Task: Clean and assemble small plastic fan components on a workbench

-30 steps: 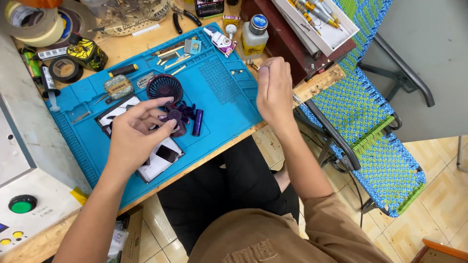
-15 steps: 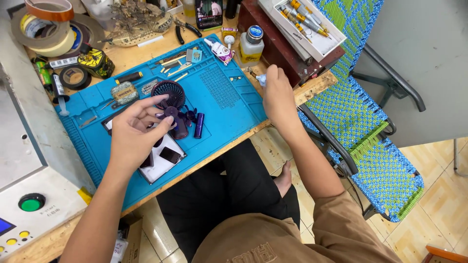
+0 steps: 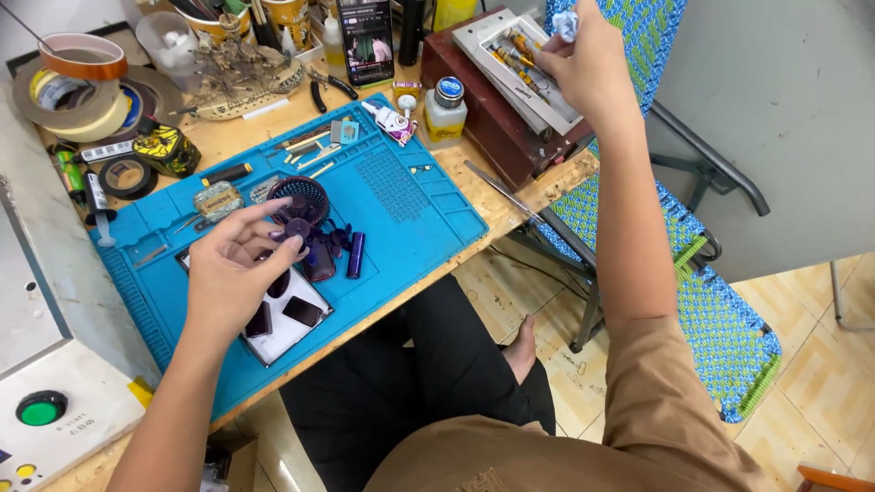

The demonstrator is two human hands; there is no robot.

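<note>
My left hand [image 3: 232, 269] rests over the blue work mat [image 3: 401, 200], thumb and fingers pinched on a small dark purple fan part [image 3: 314, 244]. Just behind it stands a round dark grille [image 3: 301, 194], and a purple cylinder [image 3: 355, 255] lies to the right. Under my wrist lies a white plate [image 3: 290, 335] with dark flat pieces on it. My right hand [image 3: 588, 68] is raised far right, above a white tray of tools [image 3: 510, 56] on a dark red box. It grips a small crumpled pale wad [image 3: 566, 22].
Metal tweezers [image 3: 501, 191] lie at the table's right edge. A capped bottle [image 3: 445, 107], a glue tube [image 3: 390, 120], a phone [image 3: 366, 41], pliers and tape rolls [image 3: 64, 77] crowd the back. A grey machine with a green button [image 3: 41, 408] stands left; a woven chair [image 3: 711, 301] right.
My right hand has lifted from the mat's right edge up and back to above the white tool tray, carrying the pale wad. My left hand stays on the purple fan part.
</note>
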